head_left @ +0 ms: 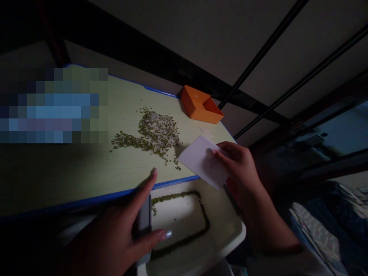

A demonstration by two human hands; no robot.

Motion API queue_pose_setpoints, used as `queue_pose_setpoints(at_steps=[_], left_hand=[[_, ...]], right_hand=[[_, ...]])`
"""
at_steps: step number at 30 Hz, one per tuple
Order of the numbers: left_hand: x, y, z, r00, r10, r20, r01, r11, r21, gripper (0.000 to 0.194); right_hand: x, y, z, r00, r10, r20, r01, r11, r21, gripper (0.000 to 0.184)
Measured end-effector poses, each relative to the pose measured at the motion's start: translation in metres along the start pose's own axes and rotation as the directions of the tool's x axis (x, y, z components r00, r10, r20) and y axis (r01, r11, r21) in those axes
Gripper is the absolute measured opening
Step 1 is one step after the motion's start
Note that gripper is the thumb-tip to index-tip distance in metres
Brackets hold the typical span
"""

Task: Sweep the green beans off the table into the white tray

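My right hand pinches a white card, thumb on its upper face, above the table's near right edge. Beside the card, on the table, lies a loose pile of small greenish grains mixed with paler ones; their exact kind is unclear. Below the table edge is a white plastic tub, with similar dark green grains lining the edges of its floor. At the tub's left end, my left hand grips around a grey handle-like part, thumb reaching over the inside and index finger along the table edge.
The pale table has a blue edge. An open orange box stands at its far right corner. Something blurred out and bluish is at the left. Dark wall panels rise behind. Clothes or fabric lie at lower right.
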State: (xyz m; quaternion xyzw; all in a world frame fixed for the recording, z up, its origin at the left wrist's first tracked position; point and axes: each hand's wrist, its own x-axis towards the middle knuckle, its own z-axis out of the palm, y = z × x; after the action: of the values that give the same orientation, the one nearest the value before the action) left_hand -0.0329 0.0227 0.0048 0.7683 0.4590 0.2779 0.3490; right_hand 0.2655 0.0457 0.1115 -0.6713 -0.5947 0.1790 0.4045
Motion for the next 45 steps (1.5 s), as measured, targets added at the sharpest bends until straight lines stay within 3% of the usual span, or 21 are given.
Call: queue_pose_setpoints(at_steps=[8, 20, 33, 45], left_hand=[[-0.001, -0.003, -0.001, 0.998, 0.031, 0.054, -0.032, 0.999, 0.024, 0.085], [0.0, 0.004, -0.001, 0.998, -0.029, 0.051, 0.028, 0.999, 0.027, 0.084], [0.001, -0.003, 0.004, 0.999, 0.014, 0.03, -0.015, 0.998, 0.054, 0.086], [-0.003, -0.001, -0.001, 0.999, 0.005, 0.047, -0.008, 0.998, 0.064, 0.086]], right_hand=[[-0.011, 0.0, -0.008, 1.0, 0.005, -0.017, -0.004, 1.0, 0.016, 0.029], [-0.014, -0.004, -0.002, 0.999, 0.026, -0.031, -0.025, 0.999, 0.038, 0.023], [-0.012, 0.005, -0.002, 0.997, -0.009, -0.072, 0.011, 0.999, 0.031, 0.022], [-0.002, 0.0, 0.005, 1.0, -0.023, -0.013, 0.023, 0.999, 0.044, 0.023]])
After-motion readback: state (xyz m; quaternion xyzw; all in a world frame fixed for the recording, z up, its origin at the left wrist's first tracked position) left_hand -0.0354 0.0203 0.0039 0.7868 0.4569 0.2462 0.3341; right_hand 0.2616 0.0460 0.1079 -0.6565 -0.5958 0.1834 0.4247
